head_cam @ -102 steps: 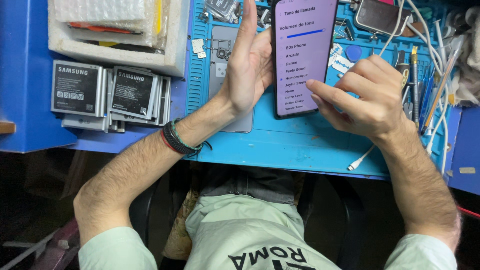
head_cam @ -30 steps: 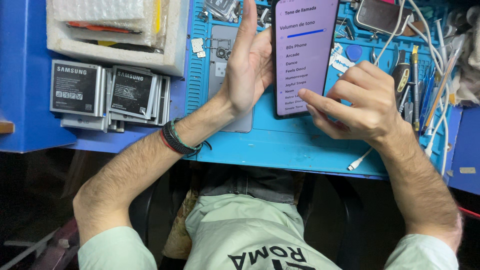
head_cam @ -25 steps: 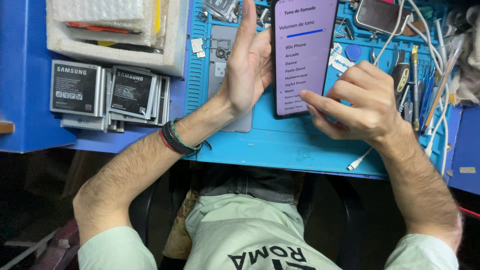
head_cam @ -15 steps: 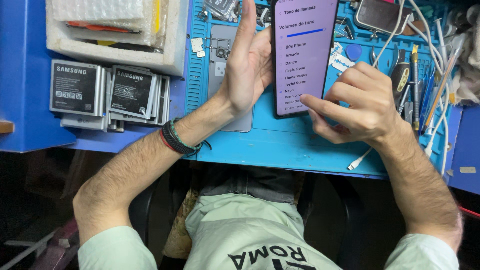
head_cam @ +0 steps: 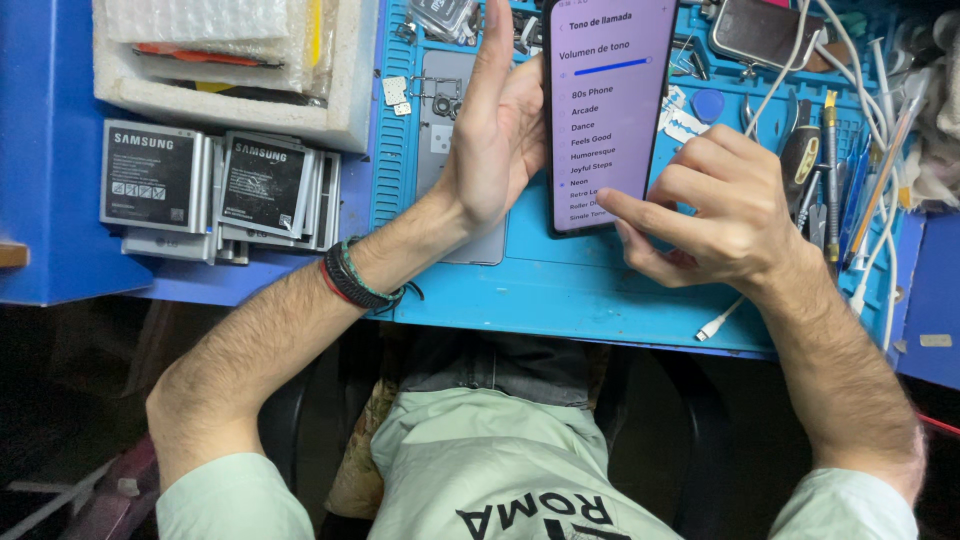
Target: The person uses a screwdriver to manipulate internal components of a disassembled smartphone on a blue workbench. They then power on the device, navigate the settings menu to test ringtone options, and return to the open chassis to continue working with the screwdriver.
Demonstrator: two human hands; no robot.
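The left hand (head_cam: pixel 500 140) holds a smartphone (head_cam: pixel 605 110) upright above the blue work mat (head_cam: pixel 560 290), palm pressed to the phone's left edge with fingers stretched up along it — the grip behind the phone is hidden, so how the fingers wrap it cannot be told. Its screen is lit, pale lilac, showing a list. The right hand (head_cam: pixel 715 205) is loosely curled, its index fingertip touching the lower part of the screen. A dark beaded bracelet (head_cam: pixel 352 278) circles the left wrist. Left of the mat lies a stack of phone batteries (head_cam: pixel 215 190) — beyond them a white foam tray (head_cam: pixel 345 110). A white cable (head_cam: pixel 720 320) lies beneath the right hand
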